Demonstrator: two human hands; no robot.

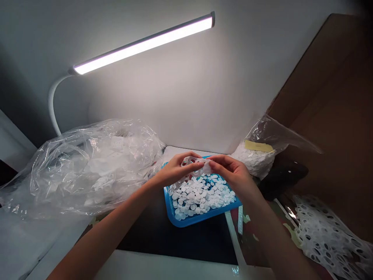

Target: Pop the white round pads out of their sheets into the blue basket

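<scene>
Over a blue tray [186, 223], both hands hold a white sheet with round punched holes [190, 160]. My left hand [177, 167] is closed on the sheet's left part, thumb in front and fingers behind. At the sheet's right end, my right hand [230, 167] pinches a small white piece of it between thumb and fingertips. Whether that piece is still joined to the sheet I cannot tell. Many loose white discs [198, 198] lie spread in the tray below the hands.
A large clear plastic bag [96, 167] of white pieces lies at left. Another clear bag [256, 157], with a yellow label, stands at back right. Holed white sheets [329, 233] are heaped at lower right. A lit bar lamp [145, 44] hangs above; a dark mat [180, 245] lies under the tray.
</scene>
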